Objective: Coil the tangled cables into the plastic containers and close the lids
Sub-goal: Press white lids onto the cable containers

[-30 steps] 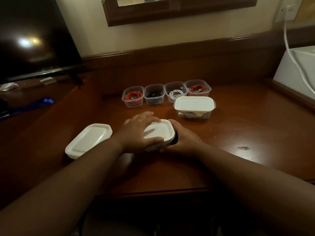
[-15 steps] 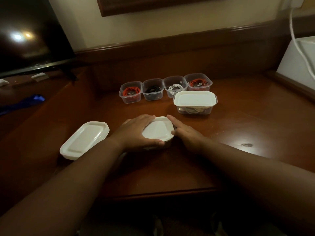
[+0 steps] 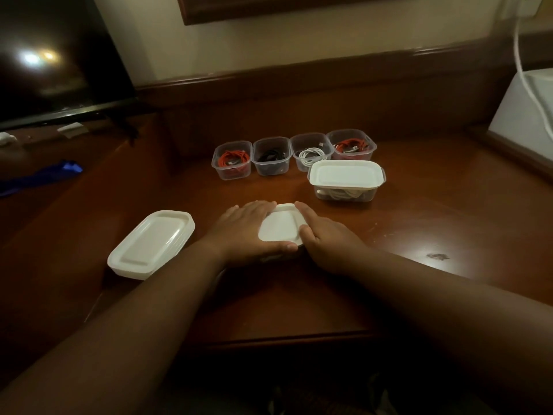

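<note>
The small lid (image 3: 279,227) between the two hands is showing plain white, with no pattern on it. To the near left, the stack of lids (image 3: 151,244) is looking white too. To the far right, the closed container (image 3: 346,181) is wearing a white lid over clear walls, and a white cable is showing through them. In the far row, the leftmost clear tub (image 3: 232,160) is holding a red-orange cable, the next tub (image 3: 271,156) a black one, the third tub (image 3: 311,151) a white one, and the rightmost tub (image 3: 351,144) again red-orange. The desk (image 3: 419,229) is glowing a reddish brown. Far left, something blue (image 3: 42,176) is lying there. The wall (image 3: 269,46) is looking pale cream.
</note>
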A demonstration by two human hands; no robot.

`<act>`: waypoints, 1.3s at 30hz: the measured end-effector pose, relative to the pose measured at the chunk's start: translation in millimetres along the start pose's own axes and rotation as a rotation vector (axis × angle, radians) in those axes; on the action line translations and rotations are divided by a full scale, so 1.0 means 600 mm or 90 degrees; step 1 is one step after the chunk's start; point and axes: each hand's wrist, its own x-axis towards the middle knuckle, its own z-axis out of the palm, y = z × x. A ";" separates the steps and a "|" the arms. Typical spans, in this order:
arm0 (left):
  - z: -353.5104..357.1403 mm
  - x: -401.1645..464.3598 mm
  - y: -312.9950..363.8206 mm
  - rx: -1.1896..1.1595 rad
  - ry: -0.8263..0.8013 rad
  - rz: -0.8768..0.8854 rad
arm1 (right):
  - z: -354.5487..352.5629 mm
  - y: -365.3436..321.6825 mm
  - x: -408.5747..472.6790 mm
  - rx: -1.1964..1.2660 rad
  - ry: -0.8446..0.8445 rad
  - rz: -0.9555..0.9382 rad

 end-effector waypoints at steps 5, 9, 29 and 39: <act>-0.011 -0.021 0.021 -0.119 0.035 -0.028 | -0.013 -0.002 0.012 0.053 -0.039 0.024; -0.002 -0.050 0.009 -0.315 0.079 -0.001 | -0.029 -0.003 0.025 0.066 -0.058 0.042; -0.055 0.031 -0.121 0.280 0.174 -0.096 | -0.055 -0.077 0.179 -0.051 0.059 -0.035; -0.103 0.155 -0.264 0.240 0.139 -0.249 | -0.029 -0.122 0.356 -0.282 0.086 -0.160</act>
